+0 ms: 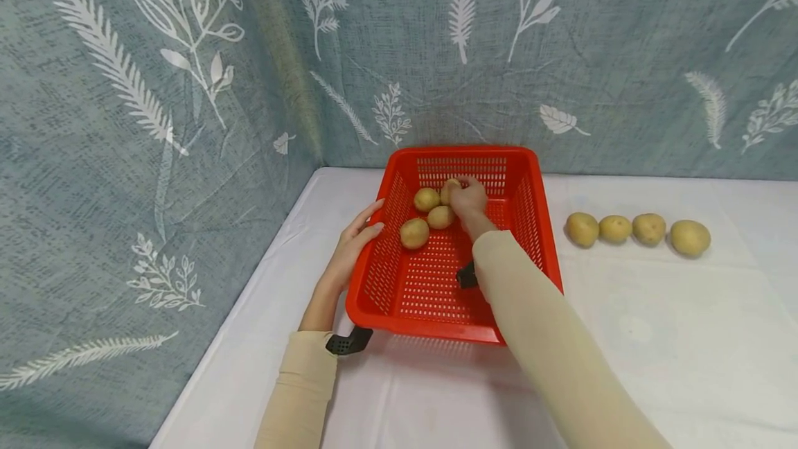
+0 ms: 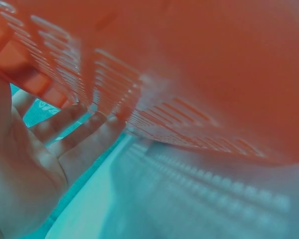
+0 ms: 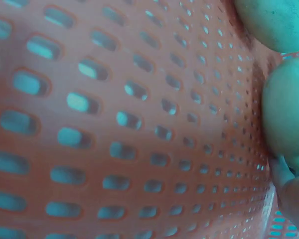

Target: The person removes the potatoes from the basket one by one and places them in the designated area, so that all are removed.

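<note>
Your left hand [image 1: 352,244] lies with fingers [image 2: 84,142] straight and slightly spread, flat against the outer left wall of the red perforated plastic basket [image 1: 399,310], which sits on the white cloth-covered table [image 1: 623,338] near the back corner. Inside the basket, three loose yellow-brown potatoes [image 1: 414,233] lie by its far end, and your right hand [image 1: 469,201] reaches in with fingers curled over a fourth potato [image 1: 447,190] at the back wall, gripping it. To the right, well apart from the basket, a row of four more potatoes [image 1: 636,231] rests on the table.
</note>
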A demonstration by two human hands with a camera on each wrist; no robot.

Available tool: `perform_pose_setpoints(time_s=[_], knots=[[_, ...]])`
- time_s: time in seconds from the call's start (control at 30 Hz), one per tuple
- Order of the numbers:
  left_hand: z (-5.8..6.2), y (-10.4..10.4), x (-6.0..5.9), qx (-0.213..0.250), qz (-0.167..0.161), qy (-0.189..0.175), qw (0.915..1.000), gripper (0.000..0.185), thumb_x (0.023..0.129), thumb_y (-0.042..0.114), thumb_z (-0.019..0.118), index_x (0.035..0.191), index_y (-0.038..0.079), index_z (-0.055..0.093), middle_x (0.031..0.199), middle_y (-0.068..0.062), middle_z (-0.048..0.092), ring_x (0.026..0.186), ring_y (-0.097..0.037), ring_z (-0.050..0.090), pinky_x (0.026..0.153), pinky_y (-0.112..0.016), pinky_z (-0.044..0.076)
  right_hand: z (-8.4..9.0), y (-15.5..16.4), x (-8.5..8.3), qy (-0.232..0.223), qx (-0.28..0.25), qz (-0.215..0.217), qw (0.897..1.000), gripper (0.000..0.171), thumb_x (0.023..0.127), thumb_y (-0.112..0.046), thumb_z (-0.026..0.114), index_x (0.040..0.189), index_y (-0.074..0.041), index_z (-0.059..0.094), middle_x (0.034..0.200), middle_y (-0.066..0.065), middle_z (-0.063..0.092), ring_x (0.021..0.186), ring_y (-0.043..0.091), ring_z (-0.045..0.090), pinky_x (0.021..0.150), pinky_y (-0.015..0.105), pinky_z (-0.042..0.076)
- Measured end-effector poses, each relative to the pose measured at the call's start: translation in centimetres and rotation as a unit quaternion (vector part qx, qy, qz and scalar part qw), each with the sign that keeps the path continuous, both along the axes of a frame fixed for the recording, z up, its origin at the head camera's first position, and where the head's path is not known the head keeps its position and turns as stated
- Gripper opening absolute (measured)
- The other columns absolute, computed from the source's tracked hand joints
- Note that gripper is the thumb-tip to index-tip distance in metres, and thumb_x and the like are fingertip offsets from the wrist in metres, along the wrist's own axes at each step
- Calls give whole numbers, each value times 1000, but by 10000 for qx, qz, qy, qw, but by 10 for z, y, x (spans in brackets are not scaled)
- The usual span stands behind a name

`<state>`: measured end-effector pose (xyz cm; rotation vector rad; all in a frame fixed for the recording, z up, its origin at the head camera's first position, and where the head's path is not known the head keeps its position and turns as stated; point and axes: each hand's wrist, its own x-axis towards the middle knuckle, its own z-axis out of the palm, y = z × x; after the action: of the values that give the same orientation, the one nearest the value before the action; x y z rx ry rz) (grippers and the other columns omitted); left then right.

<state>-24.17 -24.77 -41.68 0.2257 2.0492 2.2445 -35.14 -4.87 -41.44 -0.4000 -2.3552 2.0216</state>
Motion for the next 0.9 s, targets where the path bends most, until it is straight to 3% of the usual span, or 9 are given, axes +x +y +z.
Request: perform_pose_setpoints(time_s=[0.1, 0.27, 0.9], knots=[[1, 1, 0, 8, 6, -4, 10000, 51, 101, 15, 44, 150, 18, 32, 136, -21, 40, 111, -34, 50, 80, -34, 52, 0, 3, 1, -7, 168, 43, 9998, 35, 95, -15, 53, 127, -3, 55, 127, 16, 54, 117, 28, 49, 97, 36, 41], [0, 1, -1, 50, -20, -12, 10000, 51, 101, 15, 44, 150, 18, 31, 137, -20, 39, 114, -37, 48, 81, -36, 52, 1, 6, 3, -93, 305, 123, 9994, 41, 89, -14, 62, 127, -2, 52, 124, 17, 54, 113, 29, 50, 94, 38, 43], [0, 0, 0, 42, -8, -40, 10000, 51, 101, 15, 44, 150, 18, 31, 137, -22, 39, 112, -35, 50, 80, -36, 52, 2, 7, 3, -305, 42, 222, 9993, 44, 91, -10, 60, 131, 0, 48, 128, 18, 51, 115, 29, 50, 94, 37, 44]])
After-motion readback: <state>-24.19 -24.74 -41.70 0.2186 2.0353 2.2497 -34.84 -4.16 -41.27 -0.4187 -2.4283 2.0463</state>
